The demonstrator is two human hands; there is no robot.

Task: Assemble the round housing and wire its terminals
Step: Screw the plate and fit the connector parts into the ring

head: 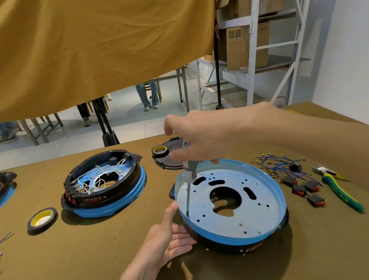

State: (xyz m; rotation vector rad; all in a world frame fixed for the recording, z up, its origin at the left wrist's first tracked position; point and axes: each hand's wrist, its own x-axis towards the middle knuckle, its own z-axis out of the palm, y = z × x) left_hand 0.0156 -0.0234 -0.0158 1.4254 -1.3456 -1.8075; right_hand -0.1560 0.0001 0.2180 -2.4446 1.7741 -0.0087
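**Driving a screw into the housing plate — watch the tip**

My right hand grips the screwdriver handle from above, fingers curled round it, shaft angled down w/ tip in a hole near the left edge of the plate. My left hand is flat & open, palm against the outer wall of the round housing, thumb up on the rim, bracing it.

Housing sits front-right on the cloth-covered table, blue rim up, pale plate inside full of holes & slots, no wires in it yet.

Outward: blue leads w/ terminals & rocker switches just right of it, green-handled pliers beyond those. A wired housing sits to the left, tape roll near it; 2nd tape roll on a black cover behind.

Risks, imo: shaft is tilted, so the tip could cam out & skid over the plate toward my thumb. Housing is held from one side only, so a hard push may slide or tip it. Can't tell if a screw is actually seated.
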